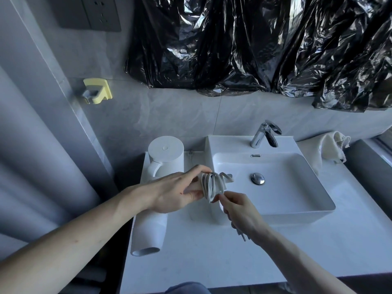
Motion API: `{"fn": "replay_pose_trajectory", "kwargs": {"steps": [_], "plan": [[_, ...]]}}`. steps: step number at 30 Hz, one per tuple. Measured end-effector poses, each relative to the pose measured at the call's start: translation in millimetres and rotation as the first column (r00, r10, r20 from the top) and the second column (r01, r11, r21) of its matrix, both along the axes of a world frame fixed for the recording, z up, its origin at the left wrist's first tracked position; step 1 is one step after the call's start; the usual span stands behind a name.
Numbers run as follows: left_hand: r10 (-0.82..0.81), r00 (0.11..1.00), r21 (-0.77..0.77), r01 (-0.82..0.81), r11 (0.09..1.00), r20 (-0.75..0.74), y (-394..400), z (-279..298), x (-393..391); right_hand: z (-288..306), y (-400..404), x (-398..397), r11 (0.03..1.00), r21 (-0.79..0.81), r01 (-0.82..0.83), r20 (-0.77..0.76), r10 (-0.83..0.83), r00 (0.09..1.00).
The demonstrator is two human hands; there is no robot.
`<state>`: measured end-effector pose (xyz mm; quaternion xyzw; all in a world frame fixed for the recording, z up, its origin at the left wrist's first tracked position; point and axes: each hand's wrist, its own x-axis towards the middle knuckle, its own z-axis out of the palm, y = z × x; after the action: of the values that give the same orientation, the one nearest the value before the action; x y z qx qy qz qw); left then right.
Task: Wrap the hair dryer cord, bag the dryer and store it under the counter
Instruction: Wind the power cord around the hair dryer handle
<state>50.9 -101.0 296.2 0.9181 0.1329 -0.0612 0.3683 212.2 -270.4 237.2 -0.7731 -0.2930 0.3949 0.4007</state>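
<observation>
White was nearly everything in the head view: the table [212,262], the sink [273,185], the kettle [164,154], and the hair dryer [148,232] that lay along the table's left edge at about 8 o'clock from the sink, its open barrel end pointing toward you.

Your left hand [171,192] reached in from 8 o'clock and hovered just above the dryer's far end. Its fingers [197,169] were curled shut around the handle, with the cord [212,184] wound there in several tight loops, thumb on top and the other fingers underneath. The bundle sat over the sink's near-left corner.

Your right hand [239,211] came in from 5 o'clock, directly below the coil and touching it. Its fingers [218,197] pinched the loose run of cord at the base of the loops, closed on it. The plug [241,236] hung out beneath that hand, its prongs pointing down toward the table.

At 12 o'clock from the sink stood the chrome faucet [265,134], with the drain stopper [257,178] in the basin. A cream cloth bag [331,149] lay crumpled on the table at 2 o'clock from the sink. Black plastic sheeting [254,43] covered the wall above, and a yellow holder [98,91] clung to the wall at 10 o'clock, below a dark wall socket [99,13].
</observation>
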Motion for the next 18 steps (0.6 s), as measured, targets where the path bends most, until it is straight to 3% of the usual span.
{"fn": "replay_pose_trajectory", "kwargs": {"steps": [5, 9, 15, 18], "plan": [[-0.010, 0.993, -0.124, 0.024, 0.992, 0.114, -7, 1, 5, 6, 10, -3, 0.999, -0.048, -0.016, -0.006, 0.016, 1.000], [0.060, 0.989, -0.039, -0.055, 0.998, 0.134, 3, -8, 5, 13, 7, -10, 0.995, -0.046, -0.086, -0.001, 0.086, 0.996], [0.115, 0.993, 0.081, -0.115, 0.990, 0.010, 15, -24, 3, 23, -12, -15, 0.960, -0.124, -0.250, 0.183, 0.270, 0.945], [0.136, 0.988, 0.153, -0.123, 0.981, -0.075, 12, -30, 5, 28, -20, -18, 0.940, -0.171, -0.295, 0.447, 0.341, 0.827]]}}
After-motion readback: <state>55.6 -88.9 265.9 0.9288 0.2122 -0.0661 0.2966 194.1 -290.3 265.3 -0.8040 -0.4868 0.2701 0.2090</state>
